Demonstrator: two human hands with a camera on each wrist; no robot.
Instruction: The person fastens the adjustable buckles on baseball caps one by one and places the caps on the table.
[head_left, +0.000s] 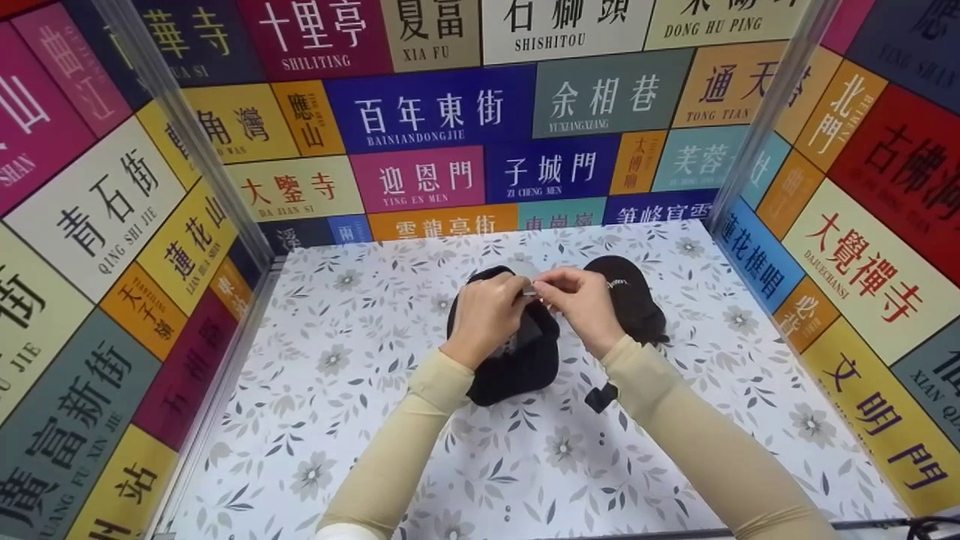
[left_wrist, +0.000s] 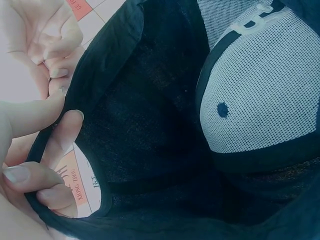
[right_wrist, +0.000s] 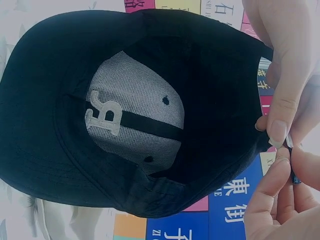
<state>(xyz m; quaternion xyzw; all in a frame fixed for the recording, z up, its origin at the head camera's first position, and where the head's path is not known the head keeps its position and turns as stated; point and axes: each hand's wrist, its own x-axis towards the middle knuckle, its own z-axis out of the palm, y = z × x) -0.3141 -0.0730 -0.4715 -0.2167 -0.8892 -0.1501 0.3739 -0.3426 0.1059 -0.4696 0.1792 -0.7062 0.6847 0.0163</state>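
A black baseball cap [head_left: 517, 375] is held upside down over the patterned table, its inside facing up. Pale mesh [left_wrist: 265, 90] and a stitched letter [right_wrist: 105, 114] show inside the crown. My left hand [head_left: 486, 311] pinches the cap's back edge beside the adjustment opening, some fingers reaching through it in the left wrist view. Close by, my right hand [head_left: 585, 304] pinches the end of the narrow back strap [right_wrist: 295, 178] between thumb and fingers. The fingertips of both hands almost meet at the strap, and most of the strap is hidden by them.
A second dark cap [head_left: 626, 292] with small light lettering lies to the right, just beyond my right hand. A small black object [head_left: 600, 398] shows beside the right sleeve. Panels with printed signs [head_left: 431, 112] wall the floral tabletop [head_left: 330, 420] at the back and both sides.
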